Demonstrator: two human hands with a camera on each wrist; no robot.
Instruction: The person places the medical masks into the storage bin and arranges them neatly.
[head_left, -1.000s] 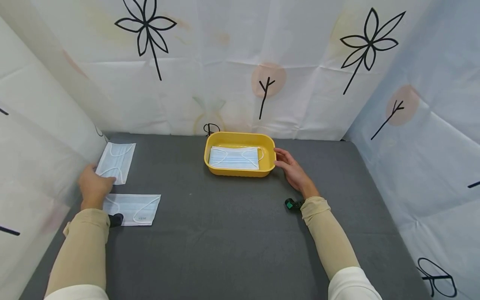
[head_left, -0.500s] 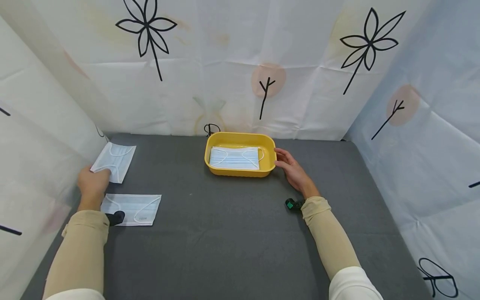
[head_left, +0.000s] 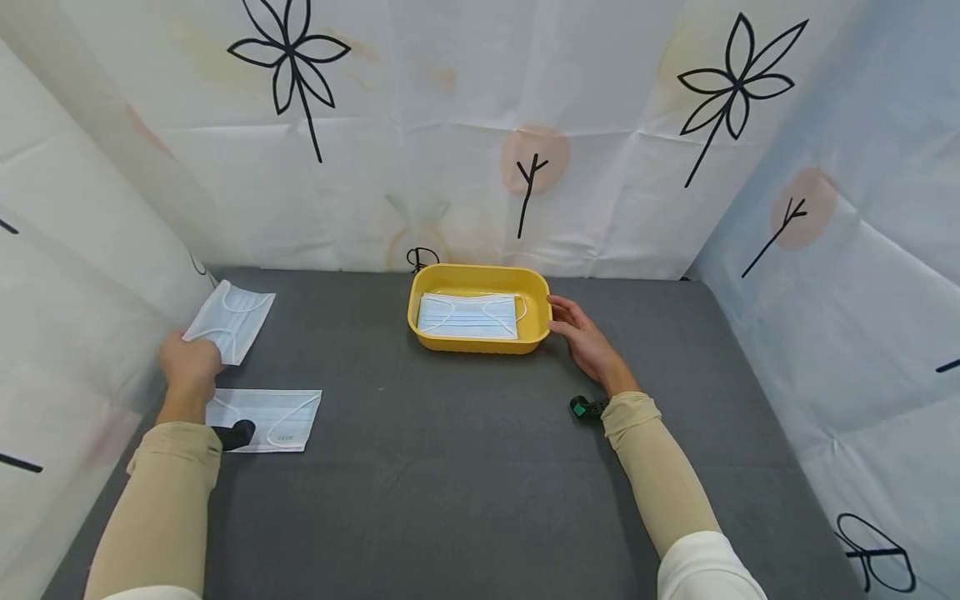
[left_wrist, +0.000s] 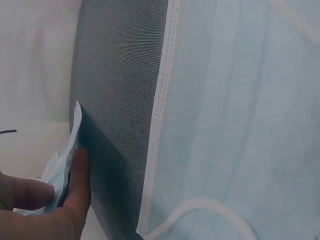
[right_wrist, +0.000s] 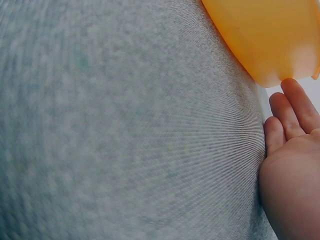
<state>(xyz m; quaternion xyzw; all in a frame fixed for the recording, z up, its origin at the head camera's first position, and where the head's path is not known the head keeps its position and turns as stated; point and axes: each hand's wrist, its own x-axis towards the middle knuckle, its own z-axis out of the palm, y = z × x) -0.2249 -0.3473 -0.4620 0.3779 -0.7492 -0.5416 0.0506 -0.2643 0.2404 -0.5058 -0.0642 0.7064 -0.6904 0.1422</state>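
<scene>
Between thumb and fingers, my left hand [head_left: 189,365] pinches the near edge of a pale blue face mask [head_left: 234,321] at the table's far left; the left wrist view shows this pinched mask [left_wrist: 62,170] standing on edge. A second face mask [head_left: 288,417] lies flat below it, partly under my left wrist. My right hand [head_left: 588,346] rests against the right end of a yellow tray [head_left: 480,345], its fingers fairly straight. In the right wrist view, a fingertip touches the tray [right_wrist: 270,45]. Inside the tray lies another face mask [head_left: 468,317], ear loops on top.
A grey cloth covers the table [head_left: 450,483]. White patterned fabric walls stand at the back [head_left: 420,167], left [head_left: 75,292] and right [head_left: 862,333]. The tray stands near the back wall, and the left hand is close to the left wall.
The left hand has taken hold of the upper-left mask, whose near edge has lifted and tilted. The right hand and the tray have stayed in place.
</scene>
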